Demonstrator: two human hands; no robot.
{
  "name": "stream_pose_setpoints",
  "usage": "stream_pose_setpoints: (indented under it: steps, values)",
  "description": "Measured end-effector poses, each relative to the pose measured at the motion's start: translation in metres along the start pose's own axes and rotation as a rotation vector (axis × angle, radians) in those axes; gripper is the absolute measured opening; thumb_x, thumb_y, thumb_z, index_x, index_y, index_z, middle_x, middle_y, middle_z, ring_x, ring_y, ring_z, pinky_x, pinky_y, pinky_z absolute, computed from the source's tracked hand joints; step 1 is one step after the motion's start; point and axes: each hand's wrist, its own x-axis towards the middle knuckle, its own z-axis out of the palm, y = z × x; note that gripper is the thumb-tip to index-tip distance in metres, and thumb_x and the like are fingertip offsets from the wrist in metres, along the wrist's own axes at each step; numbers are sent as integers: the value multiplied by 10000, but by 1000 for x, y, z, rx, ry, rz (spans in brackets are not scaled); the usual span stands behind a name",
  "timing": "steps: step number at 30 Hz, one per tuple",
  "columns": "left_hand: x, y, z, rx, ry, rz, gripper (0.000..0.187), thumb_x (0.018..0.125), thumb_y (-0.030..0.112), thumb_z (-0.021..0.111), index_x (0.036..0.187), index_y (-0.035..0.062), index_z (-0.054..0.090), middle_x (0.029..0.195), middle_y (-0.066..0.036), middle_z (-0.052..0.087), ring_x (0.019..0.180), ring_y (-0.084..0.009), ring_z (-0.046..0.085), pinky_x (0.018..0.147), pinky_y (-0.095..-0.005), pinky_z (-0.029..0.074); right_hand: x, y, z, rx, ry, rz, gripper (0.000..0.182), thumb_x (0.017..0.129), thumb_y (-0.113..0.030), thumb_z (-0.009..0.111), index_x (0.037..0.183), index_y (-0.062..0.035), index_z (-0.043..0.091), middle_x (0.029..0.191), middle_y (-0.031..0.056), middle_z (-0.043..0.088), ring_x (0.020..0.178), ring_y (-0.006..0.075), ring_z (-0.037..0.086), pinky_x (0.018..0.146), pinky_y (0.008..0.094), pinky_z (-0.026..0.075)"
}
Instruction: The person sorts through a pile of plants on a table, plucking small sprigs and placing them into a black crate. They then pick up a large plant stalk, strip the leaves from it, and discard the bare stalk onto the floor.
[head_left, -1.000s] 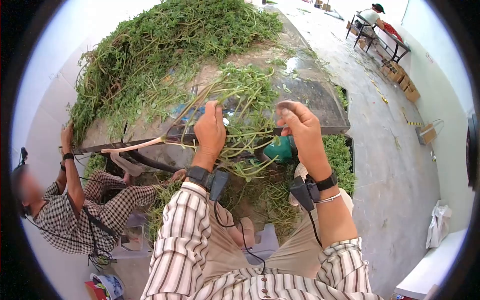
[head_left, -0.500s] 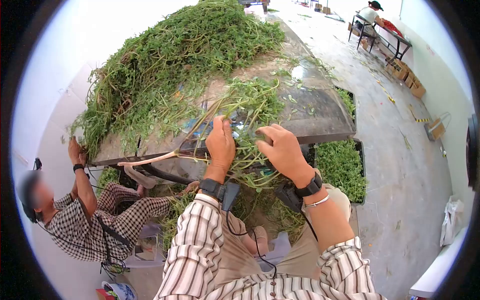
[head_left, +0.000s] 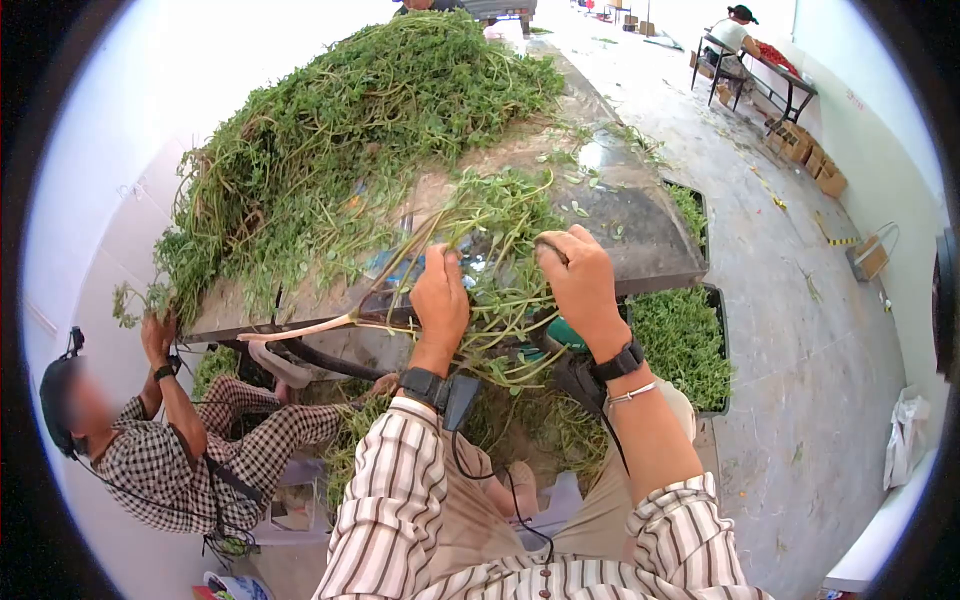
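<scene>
My left hand is closed round the stems of a long leafy green plant, near the table's front edge. The plant's thick pale root points left, and its leafy branches spread up and over to the right. Right of these branches, my right hand has its fingers curled into a pinch at the leaves. What lies between those fingertips is hidden. Several thin stems hang down between my hands, over the table edge.
A large heap of green plants covers the table's far left. Black crates of greens stand under its right side. Plant stems lie on the floor by my legs. A co-worker sits at left, holding a sprig; another person sits far right.
My right hand has moved slightly right and its fingers have drawn closer together. My left hand keeps its hold on the plant. The co-worker's hands have shifted, with a sprig now showing above them.
</scene>
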Motion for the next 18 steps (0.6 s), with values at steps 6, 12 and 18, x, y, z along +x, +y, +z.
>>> stream_pose_setpoints:
  steps: [6,12,18]
  values:
    - [0,-4,1,5,-18,-7,229,984,266,384,1031,75,501,753,-151,591,657,-360,563,562,-433,414,5,10,15,-30,67,-26,178,798,-132,602,939,-39,656,856,154,574,761,342,574,658,404,467]
    - [2,-3,0,25,-26,3,183,965,215,420,1027,70,513,776,-162,628,684,-386,591,556,-444,439,8,17,22,-137,-105,-10,161,789,-127,599,917,-54,662,877,140,569,791,346,570,669,430,473]
    - [3,-4,1,41,9,49,183,965,217,420,1025,74,516,707,-164,601,634,-383,574,527,-451,416,11,14,17,-117,14,-135,107,740,-110,611,811,-35,640,786,134,529,714,339,542,628,434,459]
